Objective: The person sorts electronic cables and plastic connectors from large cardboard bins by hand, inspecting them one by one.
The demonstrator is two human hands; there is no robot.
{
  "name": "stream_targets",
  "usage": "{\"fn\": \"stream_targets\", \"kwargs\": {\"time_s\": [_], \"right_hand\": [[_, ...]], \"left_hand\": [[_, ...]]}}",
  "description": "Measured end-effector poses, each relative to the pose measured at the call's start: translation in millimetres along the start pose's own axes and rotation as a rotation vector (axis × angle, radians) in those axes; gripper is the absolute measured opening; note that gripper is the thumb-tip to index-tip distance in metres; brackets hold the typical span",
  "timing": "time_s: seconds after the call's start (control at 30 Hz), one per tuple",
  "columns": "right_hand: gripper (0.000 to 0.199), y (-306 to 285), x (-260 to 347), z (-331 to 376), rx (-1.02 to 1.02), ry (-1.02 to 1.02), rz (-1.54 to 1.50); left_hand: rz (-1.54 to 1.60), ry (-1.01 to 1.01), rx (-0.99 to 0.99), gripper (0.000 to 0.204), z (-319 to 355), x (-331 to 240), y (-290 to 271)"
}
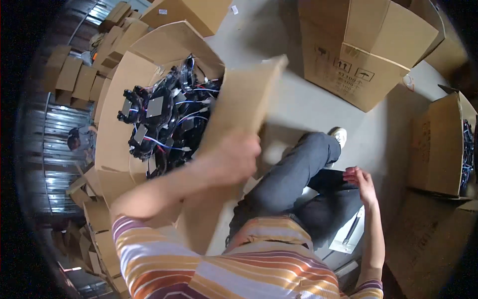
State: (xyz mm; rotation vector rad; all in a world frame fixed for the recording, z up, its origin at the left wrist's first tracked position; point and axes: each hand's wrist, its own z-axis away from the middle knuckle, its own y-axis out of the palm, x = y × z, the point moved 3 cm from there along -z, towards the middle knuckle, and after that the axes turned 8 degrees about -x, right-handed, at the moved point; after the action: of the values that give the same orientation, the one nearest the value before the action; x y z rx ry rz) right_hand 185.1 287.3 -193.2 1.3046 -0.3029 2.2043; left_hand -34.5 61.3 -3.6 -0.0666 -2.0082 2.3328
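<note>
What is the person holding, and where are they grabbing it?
The left hand grips the box flap near its lower edge. The right hand holds nothing, resting by the knee.

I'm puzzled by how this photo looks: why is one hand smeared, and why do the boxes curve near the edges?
Head view: the left hand and the cardboard flap it grips are motion-blurred; the right hand, resting on the trouser leg, is sharp. The fisheye lens bends the stacked boxes at the left and darkens the corners. The floor is evenly lit, with only soft shadows.
</note>
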Motion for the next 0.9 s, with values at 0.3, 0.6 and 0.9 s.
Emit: {"fn": "stream_targets", "kwargs": {"time_s": [0.3, 0.6, 0.9], "right_hand": [[0.020, 134.7, 2.7, 33.5, 0.404, -0.134, -0.063], [0.032, 288.3, 74.1, 32.9, 0.461, -0.606, 0.310], [0.055, 379.2, 149.8, 37.2, 0.284, -1.014, 0.437]], "left_hand": [[0.834, -1.126, -0.499, 0.032, 178.7, 165.4, -90.6], [1.232, -1.067, 0.209, 0.025, 157.1, 160.7, 37.6], [1.463, -1.026, -0.139, 0.032, 180.4, 79.5, 168.9]]}}
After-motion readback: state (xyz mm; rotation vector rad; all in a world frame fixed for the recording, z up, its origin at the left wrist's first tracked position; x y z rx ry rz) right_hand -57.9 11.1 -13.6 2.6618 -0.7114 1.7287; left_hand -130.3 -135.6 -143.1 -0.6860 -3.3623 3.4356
